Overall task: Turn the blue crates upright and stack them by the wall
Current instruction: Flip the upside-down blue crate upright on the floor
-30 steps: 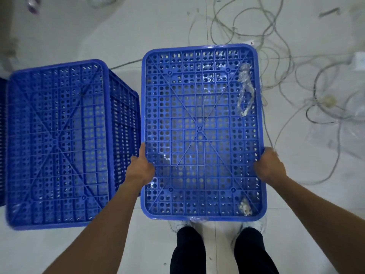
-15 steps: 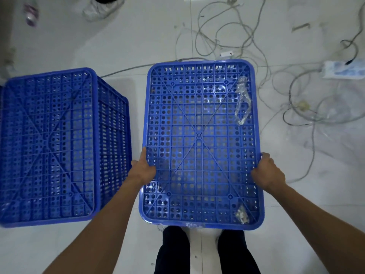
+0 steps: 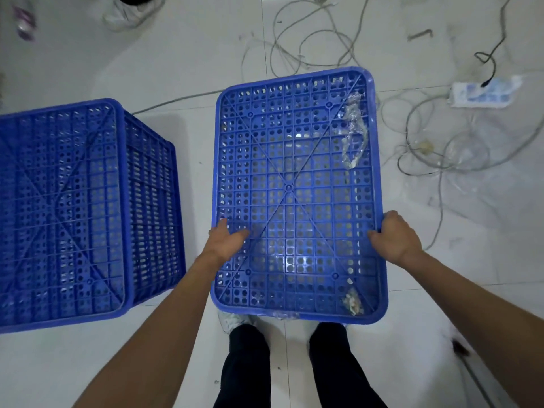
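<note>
I hold a blue perforated crate [image 3: 297,160] bottom-up in front of me, its gridded underside facing the camera. My left hand [image 3: 226,242] grips its left edge, thumb lying across the grid. My right hand [image 3: 396,235] grips the right edge. Clear plastic scraps [image 3: 353,134] cling to the underside. A second blue crate [image 3: 67,207] stands upside down on the floor at the left, its right wall visible.
White tiled floor. Tangled grey cables [image 3: 426,136] spread behind and right of the held crate, with a power strip in plastic wrap [image 3: 485,91] at the right. My legs [image 3: 294,366] and shoes stand just under the crate's near edge. A white bag [image 3: 129,10] lies top left.
The held crate has shifted right and away from the left crate, widening the gap between them. My left thumb now lies flatter across the grid. The view has tilted up, showing more floor.
</note>
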Motion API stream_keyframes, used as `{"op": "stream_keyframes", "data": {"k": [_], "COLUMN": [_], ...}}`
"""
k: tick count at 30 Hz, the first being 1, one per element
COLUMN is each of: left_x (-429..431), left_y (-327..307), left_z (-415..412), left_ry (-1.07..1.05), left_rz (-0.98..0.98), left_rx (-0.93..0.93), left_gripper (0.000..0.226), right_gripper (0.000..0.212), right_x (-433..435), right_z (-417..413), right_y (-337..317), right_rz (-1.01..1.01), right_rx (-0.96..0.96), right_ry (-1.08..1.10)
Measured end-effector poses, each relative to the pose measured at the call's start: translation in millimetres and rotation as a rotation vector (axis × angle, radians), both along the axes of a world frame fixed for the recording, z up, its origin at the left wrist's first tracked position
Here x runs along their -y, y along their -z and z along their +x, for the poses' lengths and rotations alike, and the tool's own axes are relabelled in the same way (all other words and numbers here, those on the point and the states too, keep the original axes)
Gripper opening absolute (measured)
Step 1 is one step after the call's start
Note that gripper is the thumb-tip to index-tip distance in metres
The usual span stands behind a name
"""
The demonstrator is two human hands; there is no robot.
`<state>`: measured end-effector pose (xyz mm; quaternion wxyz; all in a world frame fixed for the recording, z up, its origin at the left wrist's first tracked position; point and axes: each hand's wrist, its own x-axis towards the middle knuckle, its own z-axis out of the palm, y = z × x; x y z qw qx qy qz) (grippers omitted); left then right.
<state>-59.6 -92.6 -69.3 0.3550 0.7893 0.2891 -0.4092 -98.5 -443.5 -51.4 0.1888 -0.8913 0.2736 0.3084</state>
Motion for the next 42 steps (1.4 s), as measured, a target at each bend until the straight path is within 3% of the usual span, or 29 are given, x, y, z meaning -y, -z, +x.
{"op": "stream_keyframes", "data": {"k": [9, 12, 15, 17, 21, 27, 29, 32, 36, 39, 42], "left_x": [36, 53, 68, 70, 47, -3, -18, -44, -80, -107, -133], "left_y": [-58, -86, -108, -118, -124, -120, -117, -115, -112, -102, -90], "left_z": [0, -3, -5, -5, -1, 3, 2, 0, -2, -3, -1], "left_ry": [0.285, 0.349, 0.359, 0.389, 0.562, 0.508, 0.49, 0.436, 0.332, 0.254, 0.18], "left_rz": [-0.146, -0.222, -0.24, -0.194, -0.025, 0.24, 0.299, 0.316, 0.316, 0.324, 0.332], "left_rx": [0.051, 0.15, 0.284, 0.381, 0.47, 0.499, 0.501, 0.513, 0.534, 0.556, 0.513], "left_gripper": [0.055, 0.034, 0.031, 0.036, 0.051, 0.049, 0.05, 0.039, 0.032, 0.026, 0.024], "right_gripper": [0.033, 0.033, 0.04, 0.043, 0.027, 0.037, 0.03, 0.038, 0.064, 0.073, 0.085], "right_x": [-37, -66, -100, -125, -167, -206, -211, -204, -184, -179, -183], "right_z": [6, 11, 17, 20, 25, 40, 43, 48, 45, 40, 41], "right_y": [-43, -67, -88, -98, -107, -106, -97, -79, -49, -32, -24], "right_rz": [0.087, 0.116, 0.152, 0.199, 0.374, 0.691, 0.634, 0.334, 0.052, 0.02, 0.16], "right_rx": [0.123, 0.167, 0.196, 0.222, 0.207, 0.052, 0.139, 0.307, 0.239, 0.123, 0.019], "right_ry": [-0.021, -0.06, -0.095, -0.109, -0.149, -0.109, -0.03, 0.034, -0.101, -0.095, 0.031]}}
